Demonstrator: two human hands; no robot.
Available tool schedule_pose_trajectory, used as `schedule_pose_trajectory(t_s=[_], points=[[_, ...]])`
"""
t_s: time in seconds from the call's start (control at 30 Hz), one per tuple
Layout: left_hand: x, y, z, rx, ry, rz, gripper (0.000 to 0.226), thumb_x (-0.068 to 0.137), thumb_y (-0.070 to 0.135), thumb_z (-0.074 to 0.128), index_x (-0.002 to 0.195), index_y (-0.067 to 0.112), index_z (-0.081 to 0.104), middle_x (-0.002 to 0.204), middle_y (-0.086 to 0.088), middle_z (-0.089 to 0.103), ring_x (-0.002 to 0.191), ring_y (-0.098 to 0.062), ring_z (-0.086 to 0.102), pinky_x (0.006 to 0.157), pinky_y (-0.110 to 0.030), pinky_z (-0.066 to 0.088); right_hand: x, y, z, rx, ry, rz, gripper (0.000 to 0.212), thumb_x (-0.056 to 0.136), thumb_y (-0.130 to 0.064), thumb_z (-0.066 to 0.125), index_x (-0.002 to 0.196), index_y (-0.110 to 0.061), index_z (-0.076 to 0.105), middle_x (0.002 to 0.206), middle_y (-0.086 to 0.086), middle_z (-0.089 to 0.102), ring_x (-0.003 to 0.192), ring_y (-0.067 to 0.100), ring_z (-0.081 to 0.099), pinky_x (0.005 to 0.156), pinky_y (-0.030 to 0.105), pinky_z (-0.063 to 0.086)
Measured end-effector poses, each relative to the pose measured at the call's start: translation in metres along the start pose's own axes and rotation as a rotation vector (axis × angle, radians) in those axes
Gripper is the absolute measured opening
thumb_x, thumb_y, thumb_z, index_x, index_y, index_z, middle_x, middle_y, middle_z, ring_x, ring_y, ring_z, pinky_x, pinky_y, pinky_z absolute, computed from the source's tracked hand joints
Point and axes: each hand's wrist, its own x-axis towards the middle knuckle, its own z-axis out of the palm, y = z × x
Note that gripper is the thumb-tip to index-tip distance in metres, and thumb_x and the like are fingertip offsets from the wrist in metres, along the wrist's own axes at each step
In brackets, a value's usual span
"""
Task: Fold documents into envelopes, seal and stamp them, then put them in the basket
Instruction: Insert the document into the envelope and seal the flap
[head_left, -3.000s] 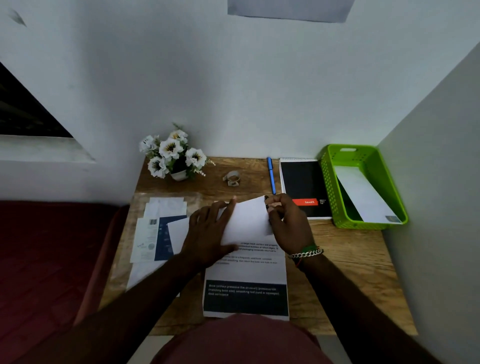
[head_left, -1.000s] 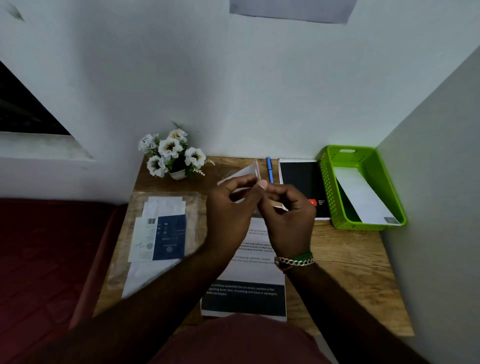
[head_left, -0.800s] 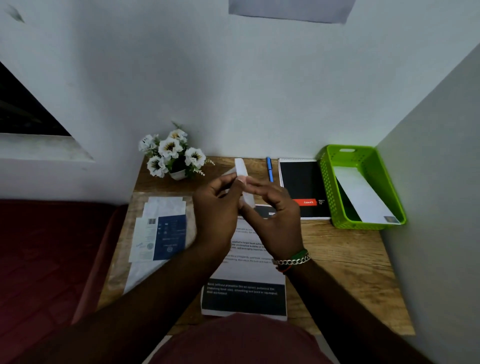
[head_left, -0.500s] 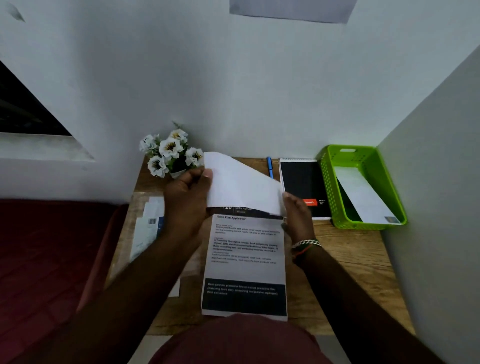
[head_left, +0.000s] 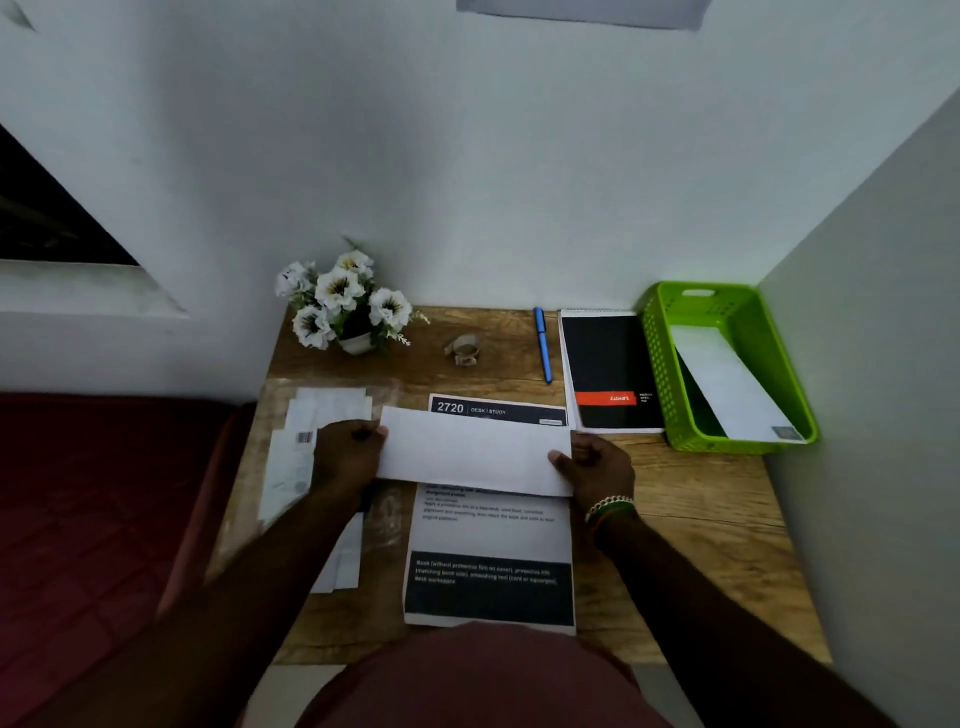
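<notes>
A white envelope (head_left: 472, 451) lies flat and lengthwise across the upper part of a printed document (head_left: 488, 551) in the middle of the wooden desk (head_left: 691, 525). My left hand (head_left: 347, 456) pinches its left end and my right hand (head_left: 595, 467) grips its right end, thumb on top. The green basket (head_left: 660, 364) stands at the back right with one white envelope (head_left: 727, 384) inside it. A stack of envelopes and stamp sheets (head_left: 301, 457) lies to the left, partly hidden by my left hand.
A pot of white flowers (head_left: 343, 306) stands at the back left. A small tape roll (head_left: 464, 349), a blue pen (head_left: 543, 343) and a black notepad (head_left: 608, 369) lie along the back. Walls close in behind and on the right; a red surface lies left.
The envelope was lifted off the desk, turned in both hands, then brought down flat across the document. Both hands moved apart to its two ends.
</notes>
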Motion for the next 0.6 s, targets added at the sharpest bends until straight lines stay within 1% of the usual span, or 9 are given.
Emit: schedule_pose_trajectory(t_s=[0.07,0.17,0.27,0.33,0.4,0.47,0.5,0.53,0.6], points=[[0.003,-0.004,0.004,0.123,0.024,0.051,0.022,0.097,0.020,0.066,0.111,0.006,0.074,0.119,-0.016,0.070,0.110,-0.033,0.064,0.093,-0.035,0.045,0.004,0.003,0.002,-0.225,0.015,-0.058,0.039,0.071,-0.025,0.089,0.105,-0.015,0.074,0.098,0.002,0.075,0.086,0.015,0.068,0.089,0.030,0.054],[0.003,-0.006,0.006,0.227,0.053,0.163,0.021,0.098,0.018,0.064,0.112,0.005,0.073,0.119,-0.018,0.070,0.112,-0.035,0.064,0.098,-0.038,0.045,0.008,0.006,0.004,-0.448,0.033,-0.136,0.041,0.074,-0.040,0.084,0.109,-0.023,0.069,0.106,0.000,0.073,0.097,0.022,0.067,0.089,0.035,0.053],[-0.002,-0.007,0.007,0.275,0.070,0.235,0.025,0.098,0.013,0.063,0.121,0.006,0.069,0.123,-0.016,0.068,0.115,-0.034,0.062,0.095,-0.034,0.043,0.009,0.009,0.005,-0.535,0.039,-0.205,0.045,0.075,-0.042,0.082,0.111,-0.022,0.065,0.112,0.001,0.069,0.102,0.024,0.063,0.088,0.038,0.053],[-0.004,-0.012,0.008,0.414,0.101,0.307,0.034,0.095,0.013,0.065,0.129,0.009,0.064,0.128,-0.016,0.061,0.118,-0.035,0.057,0.098,-0.040,0.045,0.010,0.015,0.005,-0.615,0.027,-0.293,0.044,0.078,-0.044,0.079,0.113,-0.023,0.064,0.113,0.002,0.064,0.102,0.023,0.062,0.081,0.036,0.053],[-0.005,-0.023,0.011,0.583,0.123,0.464,0.044,0.089,0.011,0.070,0.132,0.012,0.061,0.133,-0.016,0.054,0.119,-0.036,0.053,0.098,-0.049,0.046,0.010,0.019,0.004,-0.668,-0.001,-0.368,0.036,0.082,-0.048,0.073,0.110,-0.028,0.063,0.105,-0.002,0.060,0.090,0.019,0.062,0.068,0.031,0.051],[-0.005,-0.036,0.017,0.700,0.057,0.695,0.047,0.085,0.012,0.074,0.130,0.014,0.063,0.133,-0.017,0.055,0.117,-0.038,0.053,0.095,-0.054,0.049,0.010,0.021,0.003,-0.694,-0.015,-0.392,0.032,0.085,-0.050,0.069,0.109,-0.031,0.062,0.099,-0.005,0.057,0.081,0.014,0.059,0.062,0.029,0.048],[-0.005,-0.040,0.021,0.749,-0.022,0.788,0.046,0.085,0.015,0.074,0.129,0.015,0.063,0.132,-0.016,0.056,0.118,-0.038,0.054,0.094,-0.055,0.051,0.012,0.021,0.003,-0.704,-0.018,-0.402,0.032,0.085,-0.051,0.068,0.109,-0.031,0.062,0.098,-0.006,0.057,0.079,0.013,0.059,0.061,0.028,0.047],[-0.006,-0.042,0.025,0.789,-0.102,0.851,0.044,0.086,0.018,0.073,0.129,0.018,0.064,0.133,-0.014,0.057,0.119,-0.037,0.054,0.095,-0.055,0.052,0.012,0.020,0.002,-0.714,-0.027,-0.407,0.032,0.086,-0.052,0.067,0.109,-0.031,0.062,0.098,-0.006,0.057,0.079,0.013,0.059,0.060,0.027,0.046],[-0.008,-0.044,0.032,0.829,-0.205,0.861,0.038,0.089,0.022,0.068,0.127,0.024,0.064,0.133,-0.008,0.058,0.122,-0.034,0.055,0.096,-0.054,0.051,0.014,0.018,0.001,-0.736,-0.051,-0.408,0.032,0.087,-0.053,0.066,0.109,-0.031,0.062,0.103,-0.005,0.058,0.081,0.014,0.060,0.061,0.027,0.046]])
